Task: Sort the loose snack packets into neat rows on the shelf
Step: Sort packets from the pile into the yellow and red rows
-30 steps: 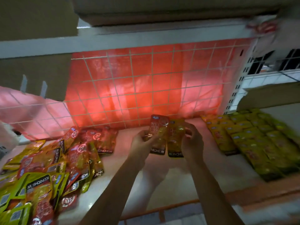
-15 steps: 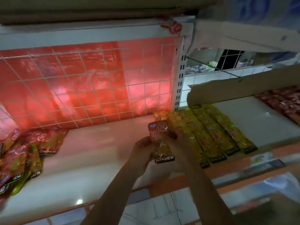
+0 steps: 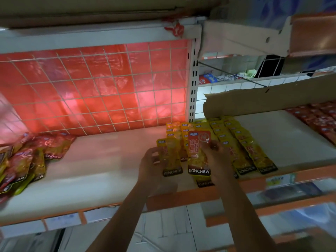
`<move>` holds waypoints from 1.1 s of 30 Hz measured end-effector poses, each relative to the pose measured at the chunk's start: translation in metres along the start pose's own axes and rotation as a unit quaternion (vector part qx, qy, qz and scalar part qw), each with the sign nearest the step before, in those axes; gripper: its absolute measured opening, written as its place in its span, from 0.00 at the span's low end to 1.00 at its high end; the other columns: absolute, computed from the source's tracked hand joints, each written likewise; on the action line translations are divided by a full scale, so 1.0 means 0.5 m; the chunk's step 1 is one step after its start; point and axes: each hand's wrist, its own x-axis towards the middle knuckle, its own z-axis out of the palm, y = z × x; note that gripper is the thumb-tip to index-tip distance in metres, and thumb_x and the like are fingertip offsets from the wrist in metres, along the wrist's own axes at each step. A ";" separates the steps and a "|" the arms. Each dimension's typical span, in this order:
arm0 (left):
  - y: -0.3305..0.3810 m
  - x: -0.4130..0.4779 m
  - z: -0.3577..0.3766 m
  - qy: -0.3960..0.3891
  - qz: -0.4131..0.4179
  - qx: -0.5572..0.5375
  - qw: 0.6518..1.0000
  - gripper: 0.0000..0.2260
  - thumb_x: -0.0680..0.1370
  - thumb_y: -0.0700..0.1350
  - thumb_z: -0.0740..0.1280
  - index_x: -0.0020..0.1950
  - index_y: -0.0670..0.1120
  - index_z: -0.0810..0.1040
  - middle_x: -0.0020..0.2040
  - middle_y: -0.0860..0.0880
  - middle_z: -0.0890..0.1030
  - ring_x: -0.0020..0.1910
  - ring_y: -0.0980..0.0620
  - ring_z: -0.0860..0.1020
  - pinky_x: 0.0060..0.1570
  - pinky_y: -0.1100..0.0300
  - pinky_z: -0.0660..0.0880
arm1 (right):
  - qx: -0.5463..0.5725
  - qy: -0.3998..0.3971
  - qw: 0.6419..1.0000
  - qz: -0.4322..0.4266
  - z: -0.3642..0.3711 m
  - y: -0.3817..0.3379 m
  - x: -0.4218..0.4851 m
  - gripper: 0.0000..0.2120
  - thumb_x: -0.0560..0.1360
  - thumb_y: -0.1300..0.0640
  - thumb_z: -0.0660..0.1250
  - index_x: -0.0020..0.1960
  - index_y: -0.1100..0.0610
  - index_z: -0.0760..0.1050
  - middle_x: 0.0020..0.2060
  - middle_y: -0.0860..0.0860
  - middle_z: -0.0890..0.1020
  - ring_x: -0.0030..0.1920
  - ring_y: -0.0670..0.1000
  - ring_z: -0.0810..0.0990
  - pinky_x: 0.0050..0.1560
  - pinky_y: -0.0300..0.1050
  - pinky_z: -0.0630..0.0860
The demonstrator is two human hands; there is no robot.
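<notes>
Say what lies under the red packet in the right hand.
Rows of yellow packets on the shelf; one black label pokes out below. The right hand and red packet hide the rest.

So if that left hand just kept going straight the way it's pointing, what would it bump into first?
The left hand points forward and slightly right, so it would first meet the yellow packet it holds by the edge. Beyond that, probably the rows of yellow packets, though depth is unclear.

white shelf bears a loose packet heap at left and neat yellow packet rows at right.
</notes>
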 end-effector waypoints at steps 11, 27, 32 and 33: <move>-0.006 0.024 0.021 -0.065 0.104 0.217 0.969 0.18 0.73 0.39 0.72 0.62 0.45 0.76 0.46 0.52 0.80 0.36 0.63 0.77 0.34 0.78 0.70 | -0.003 0.070 0.997 0.012 -0.016 -0.011 0.004 0.08 0.74 0.56 0.70 0.52 0.57 0.77 0.46 0.54 0.83 0.47 0.55 0.82 0.49 0.53 0.79; 0.006 0.024 0.052 -0.020 0.187 0.439 0.878 0.15 0.77 0.51 0.66 0.63 0.52 0.74 0.52 0.46 0.72 0.49 0.42 0.78 0.46 0.54 0.74 | -0.028 0.089 0.996 -0.006 -0.052 0.000 0.009 0.06 0.75 0.58 0.69 0.50 0.59 0.77 0.37 0.51 0.80 0.35 0.48 0.77 0.32 0.41 0.76; 0.045 0.017 0.103 0.031 0.249 0.396 0.883 0.13 0.76 0.46 0.68 0.59 0.47 0.78 0.53 0.44 0.75 0.51 0.42 0.77 0.47 0.51 0.75 | -0.022 0.075 0.997 -0.006 -0.082 -0.007 0.040 0.06 0.74 0.57 0.70 0.49 0.56 0.79 0.43 0.56 0.83 0.42 0.56 0.81 0.46 0.54 0.79; 0.052 0.018 0.124 0.032 0.271 0.378 0.884 0.11 0.75 0.45 0.69 0.57 0.46 0.79 0.53 0.44 0.77 0.50 0.42 0.78 0.48 0.50 0.75 | -0.021 0.068 0.997 -0.007 -0.092 -0.010 0.047 0.05 0.74 0.57 0.70 0.49 0.56 0.79 0.42 0.56 0.83 0.41 0.55 0.81 0.46 0.52 0.78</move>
